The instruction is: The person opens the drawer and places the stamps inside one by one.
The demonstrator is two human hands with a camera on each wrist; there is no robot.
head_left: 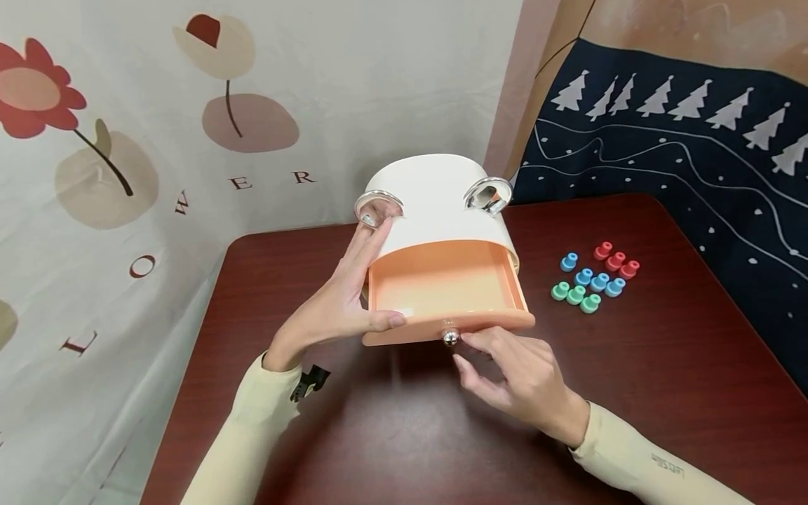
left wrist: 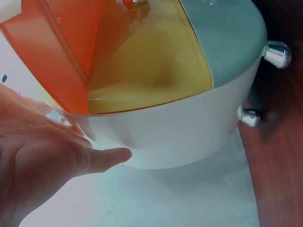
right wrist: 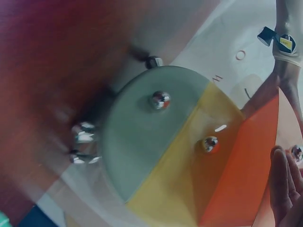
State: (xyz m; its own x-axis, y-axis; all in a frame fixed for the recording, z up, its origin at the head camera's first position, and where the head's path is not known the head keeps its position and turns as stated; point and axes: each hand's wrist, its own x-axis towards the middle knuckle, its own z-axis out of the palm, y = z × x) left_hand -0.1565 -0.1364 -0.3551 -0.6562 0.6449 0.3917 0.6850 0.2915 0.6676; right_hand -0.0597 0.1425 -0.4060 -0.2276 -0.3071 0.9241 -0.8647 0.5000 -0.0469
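A white, rounded drawer cabinet stands on the table, with two shiny silver round pieces on top. Its peach-orange top drawer is pulled out, and nothing lies in the visible part of it. My left hand rests along the cabinet's left side, thumb at the drawer's front edge. At the drawer's silver knob, the right hand has its index fingertip close beside it, thumb apart and lower. In the right wrist view, a yellow drawer front and a green drawer front sit flush below, each with a silver knob.
Right of the cabinet stand small peg-like pieces: red ones, blue ones and green ones. A pale flower-printed cloth hangs behind the dark red table. Silver feet stick out under the cabinet.
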